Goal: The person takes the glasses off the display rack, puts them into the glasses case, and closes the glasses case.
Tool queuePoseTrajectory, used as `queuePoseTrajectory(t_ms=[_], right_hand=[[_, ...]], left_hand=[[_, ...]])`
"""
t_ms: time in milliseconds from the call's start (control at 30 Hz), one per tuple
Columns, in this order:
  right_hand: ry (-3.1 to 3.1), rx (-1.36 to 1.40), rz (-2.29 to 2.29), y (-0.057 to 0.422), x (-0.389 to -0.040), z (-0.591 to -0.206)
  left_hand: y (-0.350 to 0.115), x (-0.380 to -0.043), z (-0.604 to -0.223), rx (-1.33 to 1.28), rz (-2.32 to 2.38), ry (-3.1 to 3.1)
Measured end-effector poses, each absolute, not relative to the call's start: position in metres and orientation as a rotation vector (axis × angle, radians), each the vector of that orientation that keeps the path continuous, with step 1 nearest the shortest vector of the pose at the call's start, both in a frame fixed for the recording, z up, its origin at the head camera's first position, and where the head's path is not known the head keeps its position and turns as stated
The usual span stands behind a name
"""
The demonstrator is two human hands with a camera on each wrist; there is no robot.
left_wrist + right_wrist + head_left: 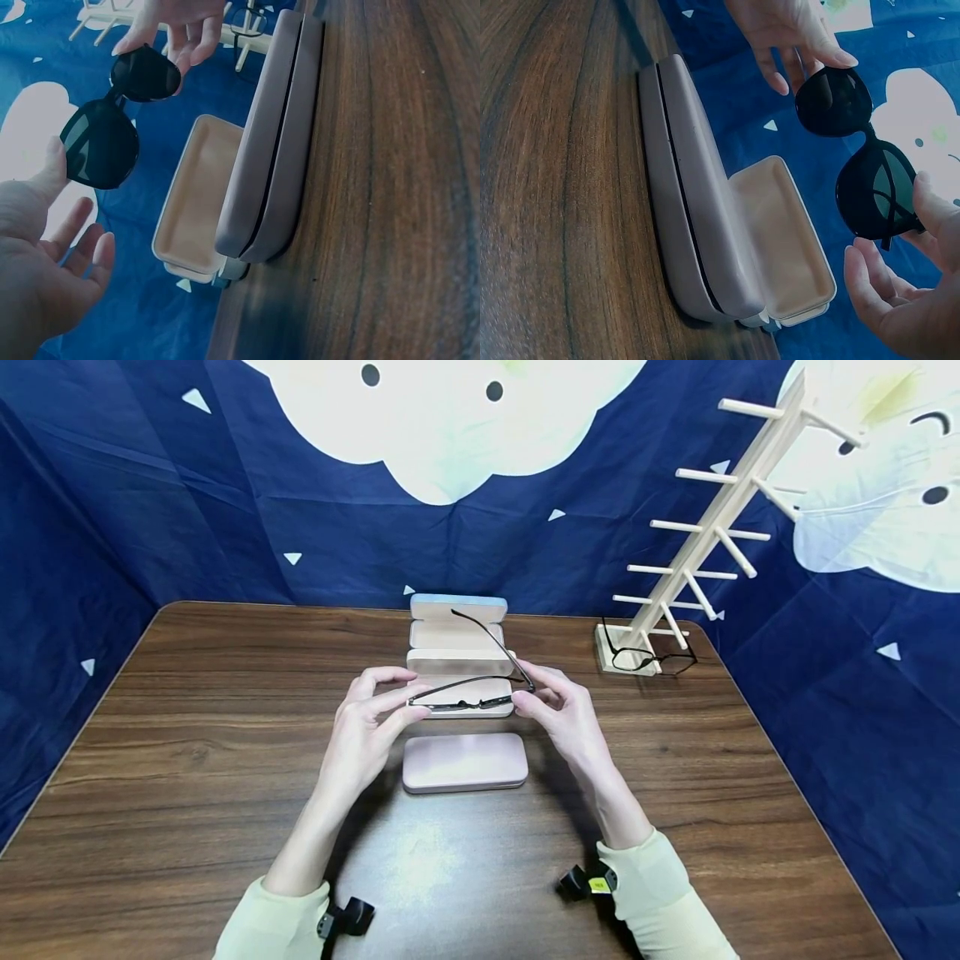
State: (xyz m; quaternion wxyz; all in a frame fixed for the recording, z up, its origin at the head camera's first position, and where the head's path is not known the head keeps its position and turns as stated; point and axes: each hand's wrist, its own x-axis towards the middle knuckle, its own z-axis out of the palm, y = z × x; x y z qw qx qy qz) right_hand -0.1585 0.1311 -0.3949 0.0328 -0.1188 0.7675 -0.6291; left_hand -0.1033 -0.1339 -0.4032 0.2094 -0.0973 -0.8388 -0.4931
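Note:
Both hands hold a pair of black sunglasses [495, 702] with dark lenses [101, 146], raised over the table at the near open case. My left hand [366, 718] pinches the left end of the frame between thumb and fingers. At the other end, my right hand [566, 714] grips near the hinge with its thumb on the lens edge [874, 191]. The temples slant inward behind the front, one reaching far back. A closed pale pink glasses case [465, 762] lies just below the hands. Beyond it, an open case [460, 664] shows its beige lining.
Another open case [457, 607], with a light blue lid edge, stands farther back. At the back right is a tall wooden glasses rack [701, 531] with side pegs; black-framed glasses [630, 658] sit at its base. Blue cloth [225, 510] hangs behind the wooden table [202, 760].

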Motion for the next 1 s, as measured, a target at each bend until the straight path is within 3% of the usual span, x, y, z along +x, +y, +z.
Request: queuePoseTrajectory(t_ms=[1000], right_hand=[[2.311, -0.405, -1.948, 0.1297, -0.1569, -0.3952]], left_hand=[[-0.1373, -0.1037, -0.4030, -0.212, -1.392, -2.248]])
